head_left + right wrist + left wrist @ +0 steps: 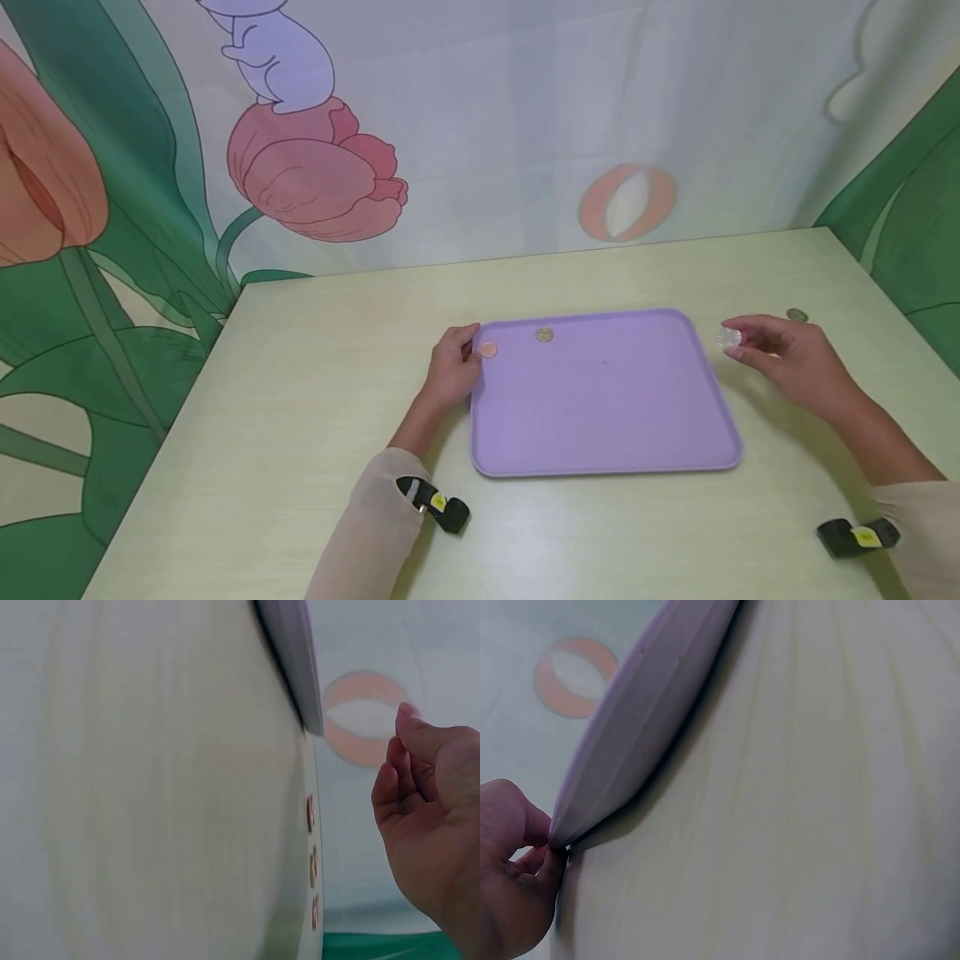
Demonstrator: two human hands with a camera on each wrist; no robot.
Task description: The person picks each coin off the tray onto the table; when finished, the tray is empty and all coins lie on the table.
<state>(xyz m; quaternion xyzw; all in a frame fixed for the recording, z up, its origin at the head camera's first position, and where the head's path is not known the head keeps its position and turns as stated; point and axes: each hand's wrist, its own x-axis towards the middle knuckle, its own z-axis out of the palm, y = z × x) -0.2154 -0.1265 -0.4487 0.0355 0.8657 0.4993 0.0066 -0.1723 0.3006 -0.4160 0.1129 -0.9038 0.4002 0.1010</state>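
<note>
A purple tray (pixel 600 400) lies on the table, a copper-coloured coin (pixel 488 350) near its upper left corner and a brass-coloured coin (pixel 544 335) along its far side. My left hand (pixel 452 367) grips the tray's left edge; the left wrist view shows thumb and fingers pinching the rim (pixel 630 727). Just off the tray's right edge, my right hand (pixel 787 354) pinches a shiny silver coin (pixel 728 337) between thumb and fingertips, above the table. That coin is hidden in the right wrist view.
Beyond my right hand, another coin (pixel 797 315) lies on the table (pixel 337 375), partly behind the hand. Low in the right wrist view, three small reddish-brown pieces (pixel 313 866) sit in a row on the table. A printed curtain (pixel 480 150) hangs behind the table.
</note>
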